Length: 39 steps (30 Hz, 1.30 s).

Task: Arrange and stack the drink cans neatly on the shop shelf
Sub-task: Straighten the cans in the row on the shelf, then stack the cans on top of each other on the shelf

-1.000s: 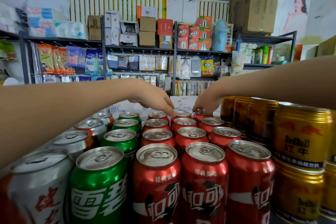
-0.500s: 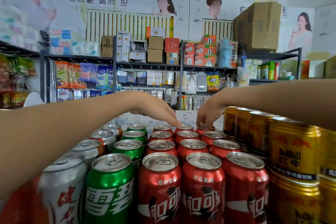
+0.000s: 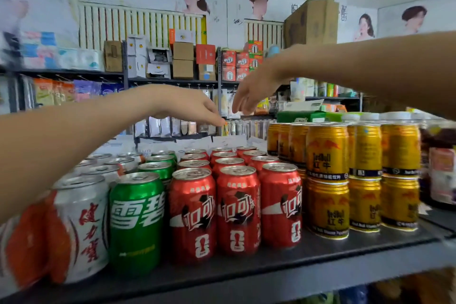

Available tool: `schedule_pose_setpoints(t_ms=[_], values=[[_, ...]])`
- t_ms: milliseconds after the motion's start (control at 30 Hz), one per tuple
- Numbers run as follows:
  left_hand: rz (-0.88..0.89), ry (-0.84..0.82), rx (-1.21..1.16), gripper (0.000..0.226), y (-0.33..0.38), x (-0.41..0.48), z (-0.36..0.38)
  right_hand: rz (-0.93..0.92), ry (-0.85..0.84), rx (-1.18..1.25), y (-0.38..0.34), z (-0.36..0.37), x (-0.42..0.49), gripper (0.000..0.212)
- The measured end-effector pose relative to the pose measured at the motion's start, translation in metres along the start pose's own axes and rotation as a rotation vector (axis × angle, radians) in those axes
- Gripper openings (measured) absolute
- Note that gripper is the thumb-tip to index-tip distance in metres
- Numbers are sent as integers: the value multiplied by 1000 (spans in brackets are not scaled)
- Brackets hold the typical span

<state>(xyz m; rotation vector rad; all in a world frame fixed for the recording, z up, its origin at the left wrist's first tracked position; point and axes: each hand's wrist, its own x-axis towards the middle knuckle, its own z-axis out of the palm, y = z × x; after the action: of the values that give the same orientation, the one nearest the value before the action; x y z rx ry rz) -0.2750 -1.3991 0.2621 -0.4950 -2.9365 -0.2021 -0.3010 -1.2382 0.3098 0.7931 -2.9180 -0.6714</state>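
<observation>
Three rows of red cola cans (image 3: 238, 207) run back along the dark shelf (image 3: 308, 256). Left of them stand a row of green cans (image 3: 137, 219) and white-and-orange cans (image 3: 79, 227). On the right, gold energy-drink cans (image 3: 327, 153) are stacked two high. My left hand (image 3: 187, 105) hovers above the back of the red rows, fingers pointing down and holding nothing. My right hand (image 3: 251, 92) hangs higher beside it, fingers loosely extended, also holding nothing. Neither hand touches a can.
White-capped bottles (image 3: 397, 116) stand behind the gold cans, and a dark jar (image 3: 441, 165) sits at the far right. A green pack (image 3: 301, 116) lies behind the gold stack. Across the aisle, shelves (image 3: 172, 80) carry boxes and hanging packets.
Both hands have lifted off the back red cans and now hang above them. The view has dropped, so the cans' fronts and the shelf edge show.
</observation>
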Motion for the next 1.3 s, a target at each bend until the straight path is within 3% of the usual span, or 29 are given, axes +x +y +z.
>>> schedule_pose_setpoints(t_ms=[167, 300, 533, 667, 767, 933, 1067, 1300], values=[[89, 131, 54, 44, 44, -25, 0, -4, 185, 160, -4, 5, -64, 45], [144, 284, 34, 40, 98, -55, 10, -67, 430, 277, -6, 34, -118, 28], [91, 639, -244, 36, 178, -83, 73, -45, 869, 552, 9, 124, -185, 34], [69, 836, -503, 41, 218, -79, 130, -36, 1028, 814, 28, 189, -209, 39], [3, 910, -509, 48, 242, -68, 167, -10, 1135, 940, 52, 239, -215, 42], [-192, 925, -527, 59, 252, -45, 207, 120, 1130, 1112, 90, 294, -207, 55], [-324, 837, -527, 66, 252, -35, 224, 260, 963, 1215, 98, 324, -195, 70], [-402, 689, -562, 68, 239, -19, 229, 258, 773, 1284, 92, 334, -169, 74]])
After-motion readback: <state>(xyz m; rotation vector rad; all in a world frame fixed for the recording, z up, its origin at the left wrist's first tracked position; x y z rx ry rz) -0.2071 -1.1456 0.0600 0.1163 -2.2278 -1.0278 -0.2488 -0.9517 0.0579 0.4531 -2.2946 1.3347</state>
